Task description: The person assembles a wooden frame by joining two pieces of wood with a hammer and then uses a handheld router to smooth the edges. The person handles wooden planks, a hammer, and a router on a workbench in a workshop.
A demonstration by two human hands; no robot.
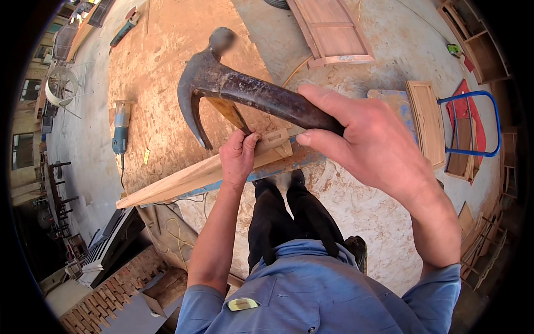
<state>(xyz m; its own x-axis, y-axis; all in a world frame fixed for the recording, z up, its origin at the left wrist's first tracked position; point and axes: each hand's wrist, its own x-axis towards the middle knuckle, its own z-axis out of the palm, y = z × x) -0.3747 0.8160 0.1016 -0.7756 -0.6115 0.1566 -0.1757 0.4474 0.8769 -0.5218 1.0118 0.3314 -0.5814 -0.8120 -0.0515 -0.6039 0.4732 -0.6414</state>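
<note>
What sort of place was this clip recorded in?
Most likely a carpentry or joinery workshop. The right hand raises a claw hammer while the left hand steadies a wooden piece on a dusty workbench. A power tool lies on it, and wooden panels lie on the floor.

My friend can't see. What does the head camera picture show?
A right hand raises a dark claw hammer over a workbench. The left hand pinches a small wooden piece upright on a long plank. A blue power tool lies nearby.
</note>
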